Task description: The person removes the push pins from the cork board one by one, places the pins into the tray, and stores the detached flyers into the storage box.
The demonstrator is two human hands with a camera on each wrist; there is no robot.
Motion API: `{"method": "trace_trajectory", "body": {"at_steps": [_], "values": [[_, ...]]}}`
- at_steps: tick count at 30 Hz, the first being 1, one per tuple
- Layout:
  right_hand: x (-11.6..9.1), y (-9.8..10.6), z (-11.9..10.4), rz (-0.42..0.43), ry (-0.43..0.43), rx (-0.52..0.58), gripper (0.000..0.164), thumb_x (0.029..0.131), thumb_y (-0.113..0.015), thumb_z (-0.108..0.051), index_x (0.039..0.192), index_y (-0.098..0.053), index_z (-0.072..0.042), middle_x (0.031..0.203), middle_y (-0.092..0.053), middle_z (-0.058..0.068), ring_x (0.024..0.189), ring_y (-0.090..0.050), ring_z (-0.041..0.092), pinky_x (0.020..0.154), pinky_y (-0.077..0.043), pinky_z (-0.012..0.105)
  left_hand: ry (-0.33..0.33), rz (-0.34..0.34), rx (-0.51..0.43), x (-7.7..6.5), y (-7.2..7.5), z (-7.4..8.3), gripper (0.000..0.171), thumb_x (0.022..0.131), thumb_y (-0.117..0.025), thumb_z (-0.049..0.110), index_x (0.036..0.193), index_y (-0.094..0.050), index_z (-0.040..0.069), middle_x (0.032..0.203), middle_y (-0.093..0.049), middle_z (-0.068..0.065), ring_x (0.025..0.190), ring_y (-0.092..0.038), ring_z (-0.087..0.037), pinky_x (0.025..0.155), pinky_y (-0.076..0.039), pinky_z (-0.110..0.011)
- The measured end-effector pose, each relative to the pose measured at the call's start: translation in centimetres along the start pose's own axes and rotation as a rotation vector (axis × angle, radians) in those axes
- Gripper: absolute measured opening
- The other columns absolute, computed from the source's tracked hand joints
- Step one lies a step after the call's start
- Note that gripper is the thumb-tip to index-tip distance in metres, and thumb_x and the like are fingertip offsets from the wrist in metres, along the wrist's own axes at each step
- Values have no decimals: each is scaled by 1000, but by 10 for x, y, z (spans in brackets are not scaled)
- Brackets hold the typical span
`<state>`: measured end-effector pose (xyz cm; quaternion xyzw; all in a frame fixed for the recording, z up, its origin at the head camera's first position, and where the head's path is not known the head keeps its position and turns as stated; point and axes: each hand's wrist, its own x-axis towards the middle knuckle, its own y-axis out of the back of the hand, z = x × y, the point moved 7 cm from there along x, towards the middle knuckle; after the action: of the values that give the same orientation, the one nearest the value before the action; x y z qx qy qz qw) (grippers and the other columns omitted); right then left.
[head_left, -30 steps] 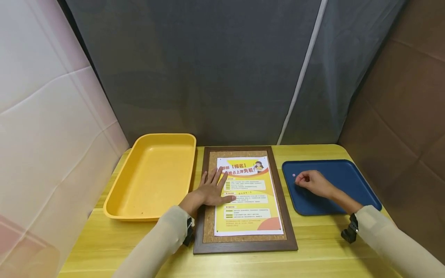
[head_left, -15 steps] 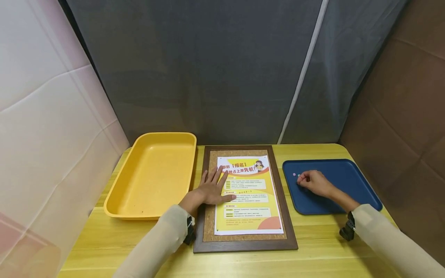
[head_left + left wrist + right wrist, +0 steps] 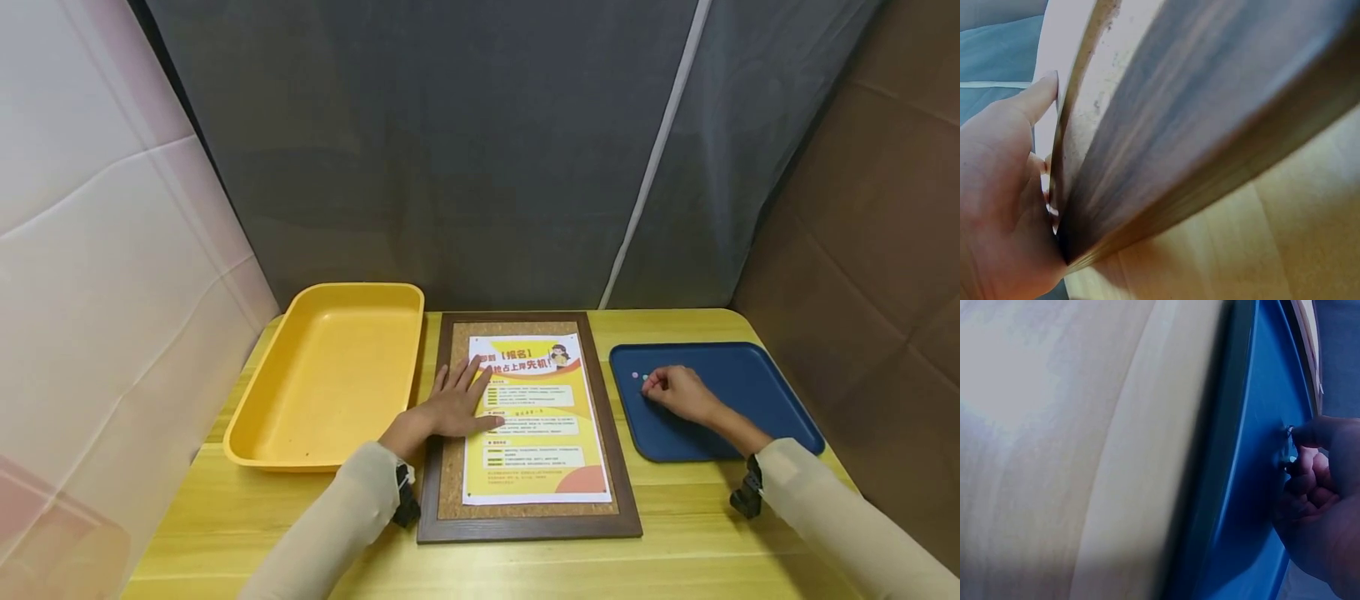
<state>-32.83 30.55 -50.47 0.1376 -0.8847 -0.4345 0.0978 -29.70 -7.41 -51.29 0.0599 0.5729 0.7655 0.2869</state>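
Note:
My left hand (image 3: 452, 408) lies flat with fingers spread on a yellow and white printed sheet (image 3: 537, 479). That sheet lies on a cork board with a dark wooden frame (image 3: 525, 531), and small pins show at its corners. In the left wrist view the palm crosses the frame's edge. Over the blue tray (image 3: 757, 383), my right hand (image 3: 681, 395) has its fingers curled, with thumb and index tips pinching at a pale green pushpin (image 3: 1289, 464). A pink pushpin (image 3: 635, 375) is in the tray just left of the fingertips.
A deep yellow tray (image 3: 337, 375) stands left of the cork board. The wooden table (image 3: 675, 525) ends at a grey cloth (image 3: 450, 167) behind, with a pale cloth (image 3: 112, 250) on the left and a brown one (image 3: 885, 208) on the right.
My right hand has shifted slightly right, bringing the pale green pushpin into sight beside its fingertips. My left hand has drawn back a little toward the left on the sheet.

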Motion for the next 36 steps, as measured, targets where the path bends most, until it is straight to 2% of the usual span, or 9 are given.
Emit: {"method": "trace_trajectory", "body": {"at_steps": [8, 14, 20, 24, 31, 36], "values": [[1, 3, -3, 49, -2, -13, 6, 96, -73, -4, 90, -74, -4, 82, -69, 1, 72, -56, 8, 69, -46, 23, 8, 13, -52, 0, 8, 5, 98, 99, -63, 59, 170, -20, 9, 177, -2, -21, 164, 1, -40, 128, 2, -65], [2, 2, -14, 78, 16, 2, 6, 98, -71, -2, 100, -75, 1, 92, -76, 8, 77, -61, 10, 67, -49, 24, 28, 109, -128, 0, 17, 5, 90, 99, -69, 48, 167, -29, 5, 175, -10, -26, 163, -7, -43, 129, -6, -62], [5, -7, -31, 74, -11, 12, 22, 101, -69, -5, 119, -71, 7, 101, -75, 13, 90, -69, 23, 75, -56, 34, 39, 254, -302, -4, 27, 3, 88, 100, -74, 32, 165, -27, -5, 170, -22, -31, 159, -19, -49, 127, -21, -62], [8, -13, -46, 92, -26, 41, 32, 102, -69, -7, 130, -67, 9, 111, -75, 18, 98, -70, 30, 81, -57, 43, 47, 316, -407, -6, 29, 1, 89, 100, -75, 26, 164, -24, -9, 169, -27, -30, 159, -20, -47, 127, -21, -60], [9, -22, -68, 119, 0, 57, 37, 102, -70, -9, 133, -66, 9, 117, -74, 22, 102, -71, 33, 82, -59, 45, 54, 371, -552, -13, 34, 6, 82, 99, -75, 17, 162, -31, -8, 165, -34, -32, 155, -30, -48, 124, -27, -62], [8, -30, -79, 116, -19, 94, 40, 102, -71, -12, 137, -66, 5, 120, -74, 21, 104, -72, 34, 75, -57, 40, 96, 359, -658, -17, 33, 8, 78, 101, -73, 20, 163, -33, -3, 164, -36, -29, 154, -32, -46, 123, -27, -64]]}}
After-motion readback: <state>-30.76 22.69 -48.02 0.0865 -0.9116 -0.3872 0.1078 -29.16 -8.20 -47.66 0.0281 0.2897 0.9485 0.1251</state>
